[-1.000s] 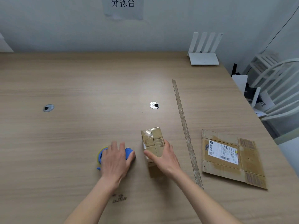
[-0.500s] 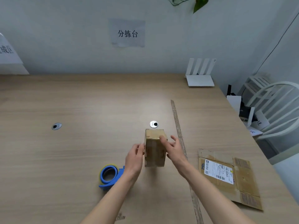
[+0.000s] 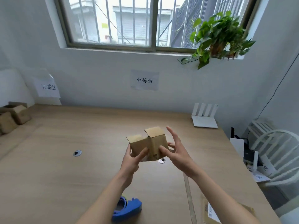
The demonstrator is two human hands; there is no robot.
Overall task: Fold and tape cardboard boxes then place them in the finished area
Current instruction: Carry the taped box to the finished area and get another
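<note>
A small brown cardboard box (image 3: 149, 142) is lifted above the wooden table (image 3: 64, 159), with two of its flaps standing open at the top. My left hand (image 3: 131, 160) grips its lower left side, thumb and fingers round the wall. My right hand (image 3: 177, 152) holds the right side with its thumb on the front face and its fingers spread behind. The blue tape dispenser (image 3: 127, 209) lies on the table near the front, below my left forearm. A flat cardboard blank (image 3: 213, 212) with a white label lies at the front right.
Finished boxes (image 3: 14, 117) sit at the far left under a paper sign (image 3: 48, 86). A white router (image 3: 204, 117) stands at the back right. A tape strip (image 3: 189, 196) runs down the table. A white chair (image 3: 275, 151) is past the right edge.
My left hand left the tape dispenser and joined my right on the box. Both lifted the box off the table, and the view tilted up toward the wall and window.
</note>
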